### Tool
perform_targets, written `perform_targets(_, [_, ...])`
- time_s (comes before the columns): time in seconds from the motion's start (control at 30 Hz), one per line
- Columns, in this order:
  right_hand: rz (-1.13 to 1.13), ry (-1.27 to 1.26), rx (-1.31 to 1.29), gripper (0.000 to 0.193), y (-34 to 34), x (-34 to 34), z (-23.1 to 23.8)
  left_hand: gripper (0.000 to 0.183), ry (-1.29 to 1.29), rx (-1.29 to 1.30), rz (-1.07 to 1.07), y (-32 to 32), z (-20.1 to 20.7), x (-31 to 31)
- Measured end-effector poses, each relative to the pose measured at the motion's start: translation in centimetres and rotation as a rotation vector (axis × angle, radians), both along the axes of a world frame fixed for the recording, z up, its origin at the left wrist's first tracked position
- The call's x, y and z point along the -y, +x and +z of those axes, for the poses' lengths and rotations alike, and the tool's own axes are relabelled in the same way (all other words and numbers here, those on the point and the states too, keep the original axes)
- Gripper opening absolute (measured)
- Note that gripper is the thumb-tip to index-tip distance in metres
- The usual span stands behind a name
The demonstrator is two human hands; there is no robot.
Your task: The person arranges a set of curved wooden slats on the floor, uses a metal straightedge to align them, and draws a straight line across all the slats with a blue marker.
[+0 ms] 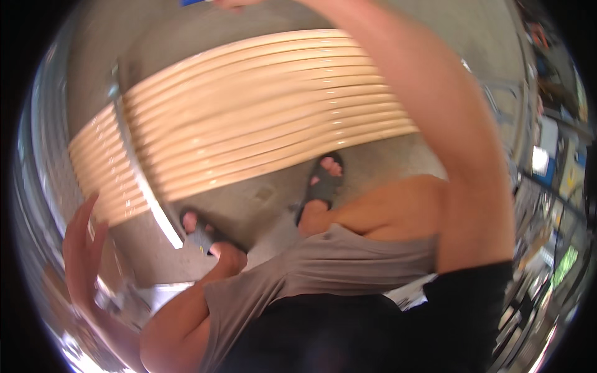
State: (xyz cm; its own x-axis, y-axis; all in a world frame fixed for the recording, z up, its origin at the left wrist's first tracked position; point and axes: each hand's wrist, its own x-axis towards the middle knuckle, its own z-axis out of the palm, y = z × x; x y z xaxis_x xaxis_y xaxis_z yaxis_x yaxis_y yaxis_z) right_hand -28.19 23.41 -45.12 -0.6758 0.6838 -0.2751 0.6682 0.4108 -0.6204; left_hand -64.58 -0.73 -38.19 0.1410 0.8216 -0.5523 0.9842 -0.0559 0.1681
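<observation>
My left hand [83,248] is at the left, off the near left end of a row of peach-coloured glossy tubes [249,105]. Its fingers are stretched out and apart, with nothing in them. Across the view, my right arm reaches to the top edge, where only a bit of my right hand [236,4] shows. A small blue thing with a pale edge [194,2] meets its fingertips; most of it is cut off by the frame, so its kind does not show. The tubes lie side by side, several of them, below my right forearm.
A pale metal bar [144,186] crosses the tubes near their left end. My sandalled feet [323,180] stand on the concrete floor [261,199] just on the near side of the tubes. Metal framing and cluttered shelves [547,168] line the right side.
</observation>
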Motion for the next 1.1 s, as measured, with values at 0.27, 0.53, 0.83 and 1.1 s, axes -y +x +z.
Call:
perform_targets(0.27, [0.268, -0.592, -0.293, 0.033, -7.0, 14.1, 0.9, 0.062, 0.105, 0.206, 0.07, -8.4, -10.6, 2.3])
perform_targets(0.53, [0.654, -0.877, -0.834, 0.041, -8.6, 20.3, 6.0, 0.099, 0.137, 0.504, 0.054, -10.1, -20.0, 0.1])
perform_targets(0.83, [0.682, -0.86, -0.958, 0.037, -10.6, 20.3, 6.8, 0.133, 0.06, 0.664, 0.071, -10.6, -24.4, -0.4])
perform_targets(1.1, [0.734, -0.895, -1.161, 0.043, -12.2, 20.5, 6.0, 0.139, -0.04, 0.626, 0.101, -10.1, -24.4, -0.8])
